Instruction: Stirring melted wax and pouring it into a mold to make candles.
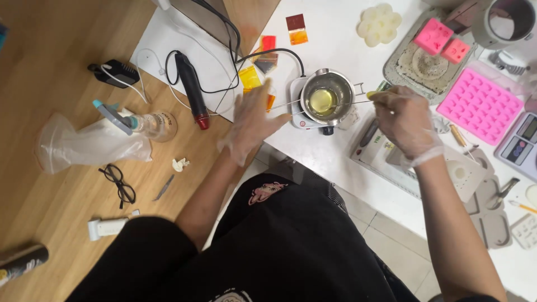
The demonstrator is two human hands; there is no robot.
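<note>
Stirring: I see right hand, gloved, grip pinched on thin stirring stick, tip in small metal pot of clear yellow liquid. Pot sits on small white hotplate on white bench. Left hand hovers open, fingers spread, grasping nothing, just beside pot handle. My judgement: pot light, stiff, likely hot, liquid sloshes; take by wire handle. Stick thin, light, slippery in glove.
</note>
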